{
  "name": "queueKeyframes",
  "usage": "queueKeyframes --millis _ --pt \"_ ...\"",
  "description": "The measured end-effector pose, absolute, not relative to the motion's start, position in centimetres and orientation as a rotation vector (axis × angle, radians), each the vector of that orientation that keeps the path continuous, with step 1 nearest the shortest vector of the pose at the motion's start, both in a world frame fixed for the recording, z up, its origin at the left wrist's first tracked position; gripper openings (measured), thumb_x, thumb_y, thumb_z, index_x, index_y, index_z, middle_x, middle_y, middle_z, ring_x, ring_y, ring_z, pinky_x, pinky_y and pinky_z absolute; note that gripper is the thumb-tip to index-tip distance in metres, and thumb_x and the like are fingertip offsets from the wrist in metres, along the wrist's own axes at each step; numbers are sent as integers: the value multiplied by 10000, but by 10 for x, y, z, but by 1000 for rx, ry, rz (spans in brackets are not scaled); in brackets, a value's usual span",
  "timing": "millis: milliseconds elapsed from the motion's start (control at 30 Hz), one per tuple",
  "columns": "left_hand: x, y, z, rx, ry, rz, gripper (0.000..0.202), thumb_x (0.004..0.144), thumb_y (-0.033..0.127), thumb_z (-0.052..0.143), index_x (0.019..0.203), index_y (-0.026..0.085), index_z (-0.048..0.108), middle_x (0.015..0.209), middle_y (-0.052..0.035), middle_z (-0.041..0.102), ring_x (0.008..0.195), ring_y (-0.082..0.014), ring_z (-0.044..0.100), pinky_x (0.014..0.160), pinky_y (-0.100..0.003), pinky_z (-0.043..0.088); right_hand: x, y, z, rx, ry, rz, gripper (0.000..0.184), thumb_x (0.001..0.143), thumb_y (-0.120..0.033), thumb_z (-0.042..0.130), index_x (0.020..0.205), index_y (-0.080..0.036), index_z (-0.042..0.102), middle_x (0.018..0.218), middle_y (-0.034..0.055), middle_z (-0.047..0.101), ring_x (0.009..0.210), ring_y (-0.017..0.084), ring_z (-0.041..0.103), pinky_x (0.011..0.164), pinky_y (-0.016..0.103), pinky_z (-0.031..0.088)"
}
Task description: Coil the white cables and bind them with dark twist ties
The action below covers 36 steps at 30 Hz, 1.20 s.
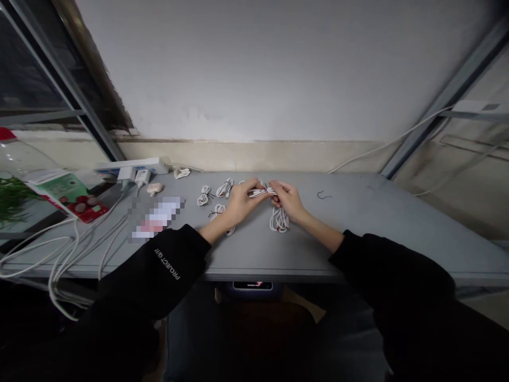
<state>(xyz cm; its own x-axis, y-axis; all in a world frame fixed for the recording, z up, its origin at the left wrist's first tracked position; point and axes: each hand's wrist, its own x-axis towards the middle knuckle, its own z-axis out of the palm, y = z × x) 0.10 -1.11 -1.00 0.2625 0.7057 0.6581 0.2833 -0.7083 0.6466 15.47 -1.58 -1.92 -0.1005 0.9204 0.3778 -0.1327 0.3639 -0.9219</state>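
Your left hand [242, 201] and right hand [288, 201] have their fingers [254, 185] clenched on a white cable bundle [262, 191] bound with black wire, held over the grey desk [358, 223]. Further tied cable bundles [204, 195] lie on the desk beside your left hand, and another [279, 219] lies just below your right hand.

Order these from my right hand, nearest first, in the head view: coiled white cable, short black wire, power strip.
Right hand:
1. Coiled white cable, just below it.
2. Short black wire, to its right.
3. Power strip, far to the left.
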Motion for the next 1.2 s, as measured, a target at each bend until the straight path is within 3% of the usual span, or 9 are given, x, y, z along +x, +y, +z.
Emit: queueKeyframes --millis 200,467,600,700,933,1200 --pt "0 -13 -8 2136 870 1417 214 811 359 701 765 176 599 737 -13 665 691 -137 599 663 -270 436 156 -19 -16 -779 -1434 1041 496 710 -649 694 602 -205 503 470 -78 355 398 56 329 384 225 235" --pt "-3 -10 -7 2192 842 1339 193 832 324 668 766 171 570 741 -16 660 706 -139 596 672 -268 431 157 -17 -19 -857 -1494 831 402 748 -615 670 779 -217 624 526 -56 459 444 89 396 438 250 308" --pt "-4 -8 -6 2197 848 1302 182 827 305 671 768 168 568 740 -16 662 712 -139 599 686 -269 434 159 -14 -19 -840 -1583 493 349 790 -566 648 742 -221 632 741 16 591 719 158 559 654 304 448" --pt "-5 -7 -6 2194 855 1286 181 811 313 689 790 165 587 764 -21 672 721 -140 604 698 -269 443 162 -13 -19 -847 -1635 410 308 839 -508 605 747 -214 619 775 26 606 794 177 579 756 337 459" --pt "-4 -3 -9 2187 820 1252 148 808 278 660 876 167 589 830 -42 689 781 -154 630 749 -288 478 163 -11 -20 -872 -1672 352 262 881 -446 546 764 -213 565 780 28 594 798 183 577 732 332 461" --pt "-5 -4 -7 2201 820 1236 131 806 260 661 855 174 574 854 -47 693 807 -160 632 759 -294 474 161 -13 -21 -899 -1650 357 216 883 -390 539 757 -214 543 777 30 578 787 182 567 678 319 466"
